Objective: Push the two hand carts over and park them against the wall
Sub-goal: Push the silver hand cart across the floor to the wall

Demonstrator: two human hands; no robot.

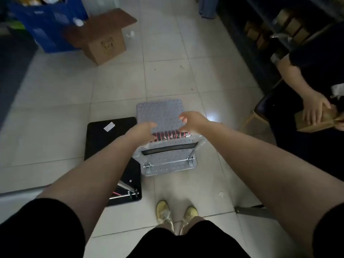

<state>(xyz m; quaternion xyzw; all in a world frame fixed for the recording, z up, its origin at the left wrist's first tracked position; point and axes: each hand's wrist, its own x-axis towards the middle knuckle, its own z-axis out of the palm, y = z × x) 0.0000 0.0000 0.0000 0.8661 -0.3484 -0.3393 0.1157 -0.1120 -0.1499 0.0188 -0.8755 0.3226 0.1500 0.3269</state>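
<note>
While both arms reach toward the middle of the frame, the left hand (pixel 142 130) looks closed around the left end of the red-and-black handle (pixel 171 135) of the grey cart (pixel 162 112), though its fingers are hidden behind the hand, so I cannot tell how tightly. The right hand (pixel 193 121) hovers over the handle's right end, thumb and fingers curled and spread apart, apparently not yet closed on it. The grey cart stands at centre frame on the tiled floor (pixel 115 81); the black cart (pixel 109 138) lies just beside it at lower left, the two decks seeming to touch.

To do this step well, the right hand should probably settle fully on the bar before any push, with both grips evenly spaced so the cart rolls straight and does not catch the black one.

As for containers, an open cardboard box (pixel 105 44) sits at upper left, its contents hidden by a flap, against a blue crate (pixel 50 25) holding unclear items. At right, another person's hand (pixel 314 108) rests on a small brown carton (pixel 314 121). Dark shelving (pixel 260 25) at upper right holds more brown boxes.
</note>
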